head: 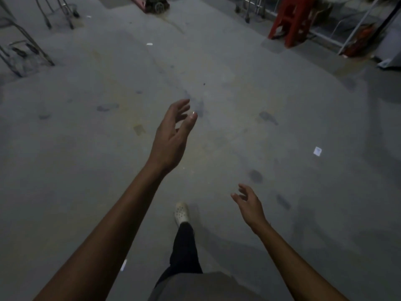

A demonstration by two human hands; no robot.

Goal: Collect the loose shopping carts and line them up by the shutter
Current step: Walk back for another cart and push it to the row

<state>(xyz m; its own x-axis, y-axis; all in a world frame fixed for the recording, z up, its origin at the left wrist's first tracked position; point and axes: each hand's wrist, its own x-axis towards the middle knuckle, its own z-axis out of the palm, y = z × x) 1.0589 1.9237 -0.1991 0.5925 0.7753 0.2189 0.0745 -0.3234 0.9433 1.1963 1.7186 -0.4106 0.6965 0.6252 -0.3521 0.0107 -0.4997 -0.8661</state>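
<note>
My left hand (172, 131) is stretched out in front of me over the bare concrete floor, fingers relaxed and holding nothing. My right hand (249, 203) hangs lower and closer to me, its fingers loose and empty too. Metal shopping cart frames (23, 53) with wheels stand at the far left edge, and more cart legs (65, 11) show at the top left. Another wheeled metal frame (249, 9) is at the top right of centre. Both hands are far from any cart. No shutter is in view.
A red plastic stool (290, 20) stands at the top right beside white metal racking (358, 29). A dark wheeled object (156, 4) sits at the top centre. Small paper scraps (317, 151) lie on the stained grey floor. My leg and white shoe (181, 212) step forward.
</note>
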